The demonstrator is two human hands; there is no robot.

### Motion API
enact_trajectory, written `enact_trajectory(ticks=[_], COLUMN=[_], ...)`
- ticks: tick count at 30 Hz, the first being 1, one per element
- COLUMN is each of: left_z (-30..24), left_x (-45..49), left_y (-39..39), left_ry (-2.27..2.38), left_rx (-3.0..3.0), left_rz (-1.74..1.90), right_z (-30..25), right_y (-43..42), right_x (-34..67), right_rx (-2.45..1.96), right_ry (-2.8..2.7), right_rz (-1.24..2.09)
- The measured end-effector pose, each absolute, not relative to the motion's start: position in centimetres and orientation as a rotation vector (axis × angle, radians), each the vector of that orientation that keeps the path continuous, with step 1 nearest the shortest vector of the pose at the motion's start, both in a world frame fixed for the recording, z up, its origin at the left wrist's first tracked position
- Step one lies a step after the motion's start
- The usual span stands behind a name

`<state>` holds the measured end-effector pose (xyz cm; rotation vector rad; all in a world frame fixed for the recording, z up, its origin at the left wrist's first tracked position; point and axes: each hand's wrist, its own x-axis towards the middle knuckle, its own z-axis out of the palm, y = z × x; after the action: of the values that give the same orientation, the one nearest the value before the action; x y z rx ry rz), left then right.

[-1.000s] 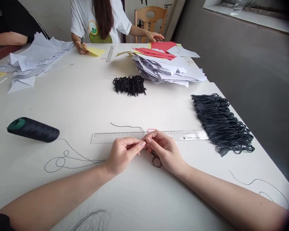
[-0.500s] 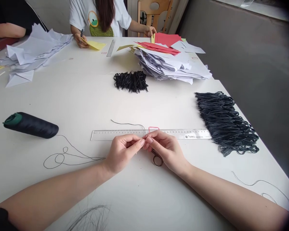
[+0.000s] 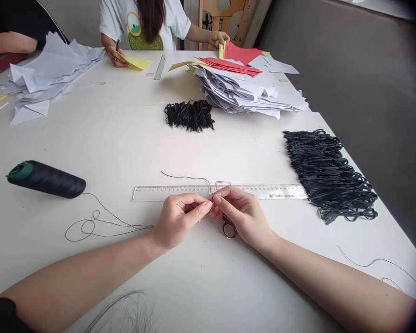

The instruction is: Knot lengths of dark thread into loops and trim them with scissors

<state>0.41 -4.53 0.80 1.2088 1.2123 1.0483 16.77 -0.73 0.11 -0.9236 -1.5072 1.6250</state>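
Note:
My left hand (image 3: 178,221) and my right hand (image 3: 241,213) meet fingertip to fingertip just in front of a clear plastic ruler (image 3: 180,193), pinching a thin dark thread (image 3: 189,178). That thread arcs over the ruler from the far side. A small pink-red rectangular loop (image 3: 223,186) lies at the ruler's far edge, right by my fingers. Small scissors with dark metal handles (image 3: 229,230) lie beneath my right hand, their blades hidden by it. To the left, a loose thread (image 3: 100,226) trails from a black thread cone (image 3: 46,179) toward my left wrist.
A co-worker sits across the white table (image 3: 100,143), writing on yellow paper and handling red sheets. Stacked paper (image 3: 246,90) and a black loop bundle (image 3: 189,115) lie ahead; a larger bundle (image 3: 327,175) lies right, and white sheets (image 3: 52,74) lie far left.
The whole scene has shifted slightly as my head moved. My hands stay close together at the thread. The co-worker's far hand has lifted a yellow strip at the red paper.

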Motion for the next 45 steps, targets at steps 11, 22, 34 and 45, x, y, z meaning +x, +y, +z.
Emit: enact_trajectory(ticks=[11,22,34,45], left_z=[0.93,0.81,0.97,0.82], left_x=[0.44,0.34,0.58,0.37], left_y=[-4.41,-4.37,-4.5,-4.51], left_ry=[1.207,1.203,1.149,1.173], left_rx=[1.215,1.215,1.212,1.223], left_rz=[1.064,1.044,1.055,1.028], right_z=[-0.08,0.22,0.1,0.23], right_y=[-0.77,-0.74,-0.72,-0.66], right_x=[16.77,16.67,16.64,16.85], right_rx=[-0.901,-0.911,-0.915,-0.91], right_ry=[-1.506,-1.499,-1.541,-1.52], right_rz=[1.616,1.613,1.569,1.618])
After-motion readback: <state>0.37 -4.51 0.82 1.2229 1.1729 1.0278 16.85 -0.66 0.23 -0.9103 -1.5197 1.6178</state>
